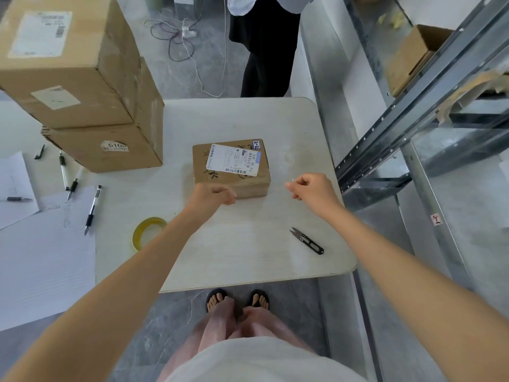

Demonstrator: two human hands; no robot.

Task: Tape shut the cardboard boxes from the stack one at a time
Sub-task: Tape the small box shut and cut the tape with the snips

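Note:
A small cardboard box with a white shipping label lies in the middle of the white table. My left hand is curled at the box's near left corner, fingertips pinched together. My right hand hovers just right of the box, also pinching. A nearly invisible strip of clear tape seems stretched between the two hands along the box's near side; only faint glints show at the fingertips. The yellowish tape roll lies flat on the table by my left forearm. Black thread snips lie at the near right.
Two large cardboard boxes are stacked at the table's far left. Several pens and paper sheets lie to the left. A person in dark trousers stands beyond the table. Metal shelving holding an open box runs along the right.

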